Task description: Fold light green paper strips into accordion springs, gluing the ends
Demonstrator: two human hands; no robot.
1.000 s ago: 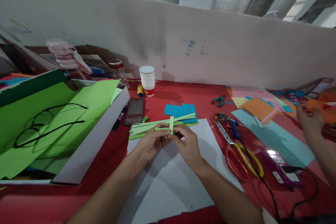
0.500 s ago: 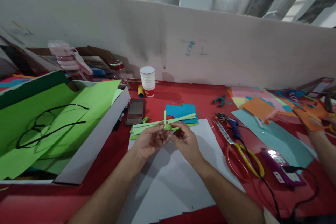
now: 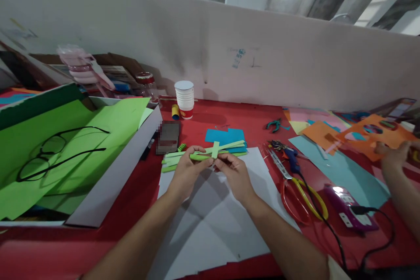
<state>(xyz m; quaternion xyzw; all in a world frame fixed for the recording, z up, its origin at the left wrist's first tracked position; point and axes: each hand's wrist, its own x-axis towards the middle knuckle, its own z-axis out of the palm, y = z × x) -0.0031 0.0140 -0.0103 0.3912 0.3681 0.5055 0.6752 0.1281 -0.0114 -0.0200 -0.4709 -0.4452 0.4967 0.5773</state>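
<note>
Between the fingertips of both hands is a folded light green paper strip [image 3: 215, 149], one short end standing up and another part lying sideways to the left. My left hand [image 3: 189, 169] pinches it from the left, my right hand [image 3: 233, 172] from the right. Loose green paper strips [image 3: 169, 168] lie just behind the hands, partly over blue paper [image 3: 226, 137]. A small coiled green piece [image 3: 182, 147] rests beside a dark phone-like object [image 3: 169, 137]. Under my hands lies a white sheet [image 3: 210, 223].
Left, a box [image 3: 114, 175] holds green paper and glasses [image 3: 49, 157]. Paper cups [image 3: 184, 99] stand behind. Scissors [image 3: 303, 192], a glue gun [image 3: 292, 159], pliers [image 3: 274, 125] and a purple device [image 3: 349, 210] lie right. Another person's hand [image 3: 393, 157] is by orange paper [image 3: 370, 135].
The green strip, earlier bunched small in my fingers, now shows a wider crossed shape. My left fingers have shifted to its left side. At the right, the other person's hand and orange paper have moved.
</note>
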